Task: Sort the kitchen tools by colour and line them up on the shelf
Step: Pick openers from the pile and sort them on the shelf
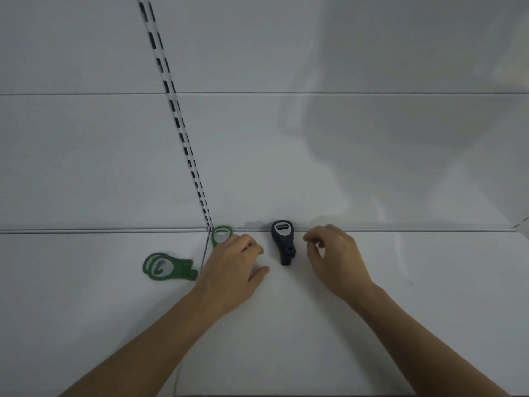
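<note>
1. The white shelf (429, 282) filled the lower half of the view. Its front edge was cut off at 6 o'clock, as were both forearms.
2. A black opener (282, 242) lay at the back of the shelf between the two hands. Its head pointed to 12 o'clock against the back panel (286, 167) and its handle to 6 o'clock. It was in full view.
3. A green opener (221, 234) lay at 9 o'clock from the black one, just beside the foot of the slotted upright (182, 133). Only its ringed head showed.
4. The left hand (232, 267) lay over that green handle with its fingers curled down. Whether they pinched the handle or merely covered it could not be told.
5. The right hand (335, 253) sat at 3 o'clock from the black opener, near it but apart. Its fingers were loosely bent and it grasped nothing.
6. A stack of green openers (169, 267) lay at 9 o'clock from the left hand, heads toward 9 o'clock and handles toward 3. They overlapped, so their number was hard to make out.
7. A blurred shadow covered the back panel toward 2 o'clock.
</note>
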